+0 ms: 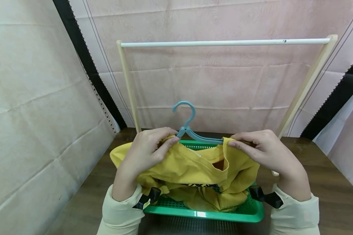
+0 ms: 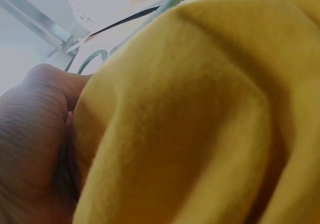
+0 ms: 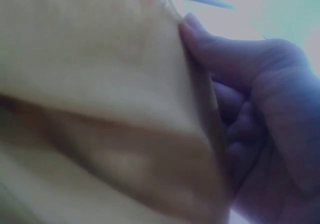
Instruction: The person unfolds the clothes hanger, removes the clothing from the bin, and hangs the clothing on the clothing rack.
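A yellow T-shirt (image 1: pixel 191 166) is bunched over a green basket (image 1: pixel 223 215), its neckline facing up. A light-blue hanger (image 1: pixel 206 139) stands partly inside the neck, hook upward; its ends are hidden by cloth and hands. My left hand (image 1: pixel 145 150) pinches the shirt at the left shoulder, beside the hanger's neck. With thumb and fingers, my right hand (image 1: pixel 267 151) holds the neckline's right edge, where the hanger's arm goes under the cloth. In the left wrist view the shirt (image 2: pixel 175 108) fills most of the frame. The right wrist view shows the thumb (image 3: pixel 215 48) against the fabric.
Behind the basket a rack with a white bar (image 1: pixel 223 43) and cream posts (image 1: pixel 127 85) stands on the brown wooden table (image 1: pixel 85 202). Pale fabric walls (image 1: pixel 32 114) with black strips close off the left, back and right.
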